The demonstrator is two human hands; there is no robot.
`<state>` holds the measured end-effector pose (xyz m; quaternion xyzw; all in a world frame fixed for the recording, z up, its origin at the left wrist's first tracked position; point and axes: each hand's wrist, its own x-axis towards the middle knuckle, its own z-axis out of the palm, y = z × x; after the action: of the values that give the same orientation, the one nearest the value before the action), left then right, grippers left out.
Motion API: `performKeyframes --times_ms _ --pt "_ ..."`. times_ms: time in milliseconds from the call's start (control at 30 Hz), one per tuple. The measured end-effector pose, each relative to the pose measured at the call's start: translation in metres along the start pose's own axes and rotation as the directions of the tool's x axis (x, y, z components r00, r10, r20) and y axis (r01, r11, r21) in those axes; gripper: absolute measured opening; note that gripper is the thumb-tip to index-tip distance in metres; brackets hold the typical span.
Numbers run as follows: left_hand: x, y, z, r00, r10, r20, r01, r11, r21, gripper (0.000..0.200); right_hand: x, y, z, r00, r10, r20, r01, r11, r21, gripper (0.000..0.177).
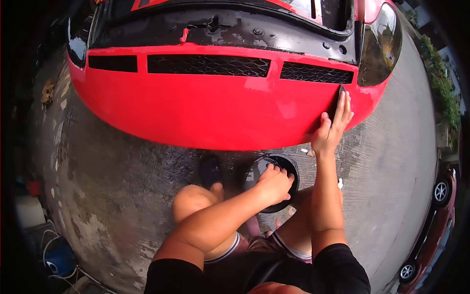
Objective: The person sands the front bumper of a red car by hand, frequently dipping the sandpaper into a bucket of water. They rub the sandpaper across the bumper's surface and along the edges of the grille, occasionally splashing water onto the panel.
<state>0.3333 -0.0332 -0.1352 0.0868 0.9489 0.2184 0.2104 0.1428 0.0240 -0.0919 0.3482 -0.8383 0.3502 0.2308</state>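
Observation:
A red car bumper fills the space in front of me. Fingers stretched out, my right hand presses a dark, flat piece of what looks like sandpaper against the bumper's right part, just below the mesh grille. Most of that piece is hidden behind the hand. Lower down, between my knees, a round black bucket with water stands on the ground. My left hand is over its opening, fingers curled downward. The fingertips are hidden, so anything in them does not show.
Headlights sit at the bumper's ends, below the black front frame. Wet, stained concrete lies around me. A blue container with a hose is at lower left, and a dark red car stands at right.

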Motion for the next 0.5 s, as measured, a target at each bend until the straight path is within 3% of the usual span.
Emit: performKeyframes --times_ms 33,67,100,167,200,233,300,333,400,500 --pt "0.004 -0.001 0.0 1.0 0.01 -0.011 -0.01 1.0 0.0 0.069 -0.008 -0.032 0.014 0.998 -0.066 0.005 0.066 0.997 0.038 0.082" --pt "0.01 -0.001 0.004 1.0 -0.012 0.023 0.013 0.999 -0.032 0.067 -0.022 -0.064 0.024 0.972 -0.206 0.11 0.197 0.976 0.089 0.086" --pt "0.018 -0.01 0.023 0.997 0.05 -0.067 -0.058 0.991 -0.122 0.066 -0.023 -0.069 0.025 0.954 -0.245 0.176 0.242 0.97 0.036 0.086" --pt "0.006 -0.003 -0.002 0.994 -0.043 0.098 0.05 0.996 -0.072 0.066 -0.03 -0.074 0.023 0.912 -0.267 0.311 0.302 0.951 -0.069 0.087" --pt "0.0 -0.003 -0.008 0.995 -0.05 0.091 0.057 0.996 -0.069 0.068 -0.02 -0.049 0.018 0.977 -0.179 0.119 0.182 0.983 -0.015 0.082" --pt "-0.004 -0.003 -0.012 0.995 -0.059 0.074 0.065 0.995 -0.07 0.069 -0.008 -0.023 0.008 0.999 -0.008 0.033 0.009 1.0 -0.008 0.078" --pt "-0.01 -0.002 -0.011 0.999 -0.037 0.013 0.037 0.998 -0.048 0.071 0.0 0.027 0.005 0.991 0.135 -0.019 -0.136 0.983 -0.126 0.077" --pt "-0.009 -0.001 -0.012 1.0 -0.029 0.008 0.029 0.999 -0.042 0.071 0.0 0.001 0.009 0.993 0.116 -0.009 -0.116 0.987 -0.115 0.08" --pt "-0.002 -0.002 -0.012 0.999 -0.036 0.007 0.036 0.999 -0.031 0.071 -0.017 -0.071 0.029 0.985 -0.114 0.126 0.11 0.993 0.039 0.09" --pt "0.001 -0.009 0.004 1.0 -0.022 -0.002 0.022 0.999 -0.033 0.068 -0.026 -0.088 0.031 0.924 -0.246 0.294 0.29 0.95 -0.117 0.088"
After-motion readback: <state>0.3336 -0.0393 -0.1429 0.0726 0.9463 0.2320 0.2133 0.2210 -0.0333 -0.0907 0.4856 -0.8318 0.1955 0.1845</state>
